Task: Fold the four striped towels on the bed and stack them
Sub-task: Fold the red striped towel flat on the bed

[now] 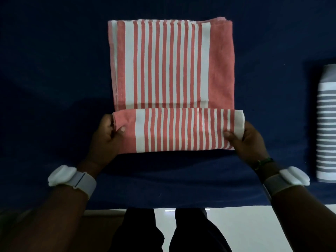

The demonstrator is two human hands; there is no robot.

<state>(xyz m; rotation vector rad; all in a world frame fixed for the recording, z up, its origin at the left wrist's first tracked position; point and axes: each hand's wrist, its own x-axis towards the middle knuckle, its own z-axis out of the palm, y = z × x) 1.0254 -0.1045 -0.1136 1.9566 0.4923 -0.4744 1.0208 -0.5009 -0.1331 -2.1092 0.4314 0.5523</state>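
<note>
A pink-and-white striped towel (171,64) lies in several layers in the middle of the dark blue bed (54,70). Its near end is lifted and turned over toward the far side, forming a raised flap (178,130). My left hand (107,137) grips the flap's left corner, thumb on top of the pink band. My right hand (245,140) pinches the right corner at the white band. A folded grey-and-white striped towel (326,124) lies at the right edge of the view, partly cut off.
The bed's near edge (181,206) runs across the lower part of the view, with pale floor (245,230) beyond it. My legs in dark trousers (163,231) stand against the bed. White bands sit on both wrists.
</note>
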